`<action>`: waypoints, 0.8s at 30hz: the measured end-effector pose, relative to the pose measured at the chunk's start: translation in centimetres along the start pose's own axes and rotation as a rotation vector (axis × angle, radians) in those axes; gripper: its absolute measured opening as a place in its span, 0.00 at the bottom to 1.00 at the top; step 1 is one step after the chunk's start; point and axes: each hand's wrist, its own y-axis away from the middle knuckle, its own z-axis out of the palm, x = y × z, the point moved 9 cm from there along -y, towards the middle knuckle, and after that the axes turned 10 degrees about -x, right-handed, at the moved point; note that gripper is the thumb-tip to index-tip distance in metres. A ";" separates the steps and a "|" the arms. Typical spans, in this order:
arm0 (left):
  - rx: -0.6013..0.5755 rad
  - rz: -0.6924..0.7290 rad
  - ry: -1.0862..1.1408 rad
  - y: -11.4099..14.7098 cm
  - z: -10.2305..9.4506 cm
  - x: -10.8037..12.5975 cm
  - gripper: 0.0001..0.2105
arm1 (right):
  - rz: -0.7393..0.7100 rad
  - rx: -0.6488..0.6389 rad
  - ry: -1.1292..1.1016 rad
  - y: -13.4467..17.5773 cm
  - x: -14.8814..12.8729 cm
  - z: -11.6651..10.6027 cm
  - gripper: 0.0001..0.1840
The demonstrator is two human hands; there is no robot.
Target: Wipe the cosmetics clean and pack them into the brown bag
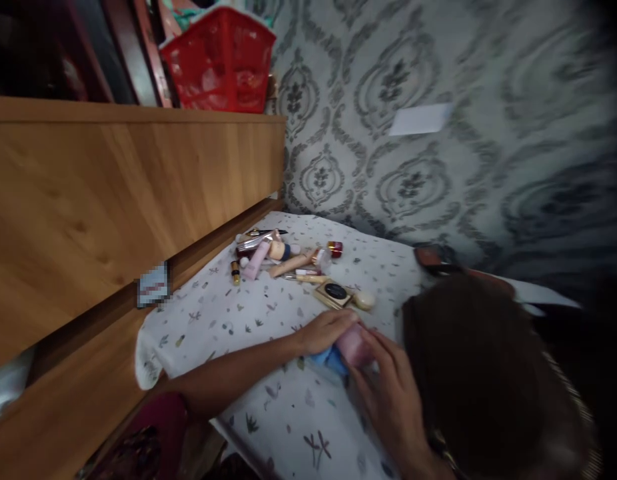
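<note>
A small pink block-shaped container (352, 345) is between my two hands, above the patterned tablecloth. My right hand (392, 387) has its fingers closed around the near and right side of it. My left hand (328, 331) is closed at its far left side, with a blue cloth (330, 360) bunched under the palm. Just beyond my hands lie a gold compact with a dark oval lid (334, 292) and a round cream-coloured jar (364, 301). Part of the pink container is hidden by my fingers.
Several cosmetics lie farther back, among them a pink tube (257, 260), a dark red-and-gold bottle (335, 249) and a small amber bottle (235, 272). A dark brown bag (481, 373) stands close at right. Wooden furniture (138, 180) with a red basket (221, 63) borders the left.
</note>
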 end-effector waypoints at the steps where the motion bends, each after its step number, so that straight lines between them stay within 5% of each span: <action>1: -0.001 -0.001 -0.001 0.1 0.2 0.3 0.33 | -0.017 -0.016 0.014 0.0 -0.5 -0.3 0.28; 10: -0.079 -0.077 -0.055 1.6 2.9 1.0 0.25 | 0.081 -0.108 0.186 1.6 -3.1 -3.7 0.27; 18: -0.269 -0.106 -0.170 2.0 5.7 0.1 0.25 | 0.084 -0.012 0.180 4.1 -4.5 -6.5 0.23; 24: -0.309 -0.075 -0.327 1.7 6.9 4.0 0.25 | 0.091 0.030 0.072 4.6 -4.4 -9.1 0.25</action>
